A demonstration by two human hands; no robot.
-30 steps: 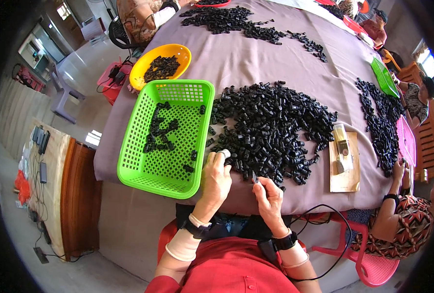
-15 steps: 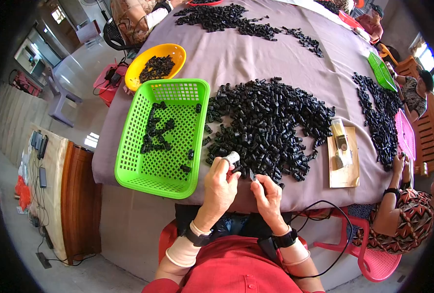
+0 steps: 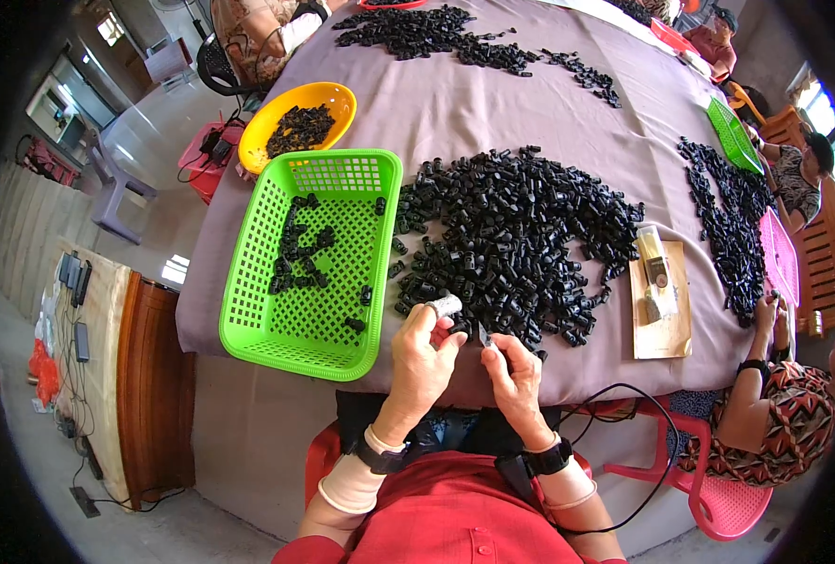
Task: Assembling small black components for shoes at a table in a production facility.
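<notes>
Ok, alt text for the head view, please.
A person's right hand holds a small grey pointed tool close to their left hand, before a heap of small black cylindrical parts on a mauve tablecloth. A green rectangular plastic basket, left, holds more.

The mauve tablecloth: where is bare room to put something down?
The widest bare tablecloth lies between the yellow bowl, the far black heap and the near black heap. A narrower patch runs between the near black heap and the right black heap, beyond the wooden board. Crowded: ahead of the left hand and right hand, with the near black heap beside the green basket.
</notes>
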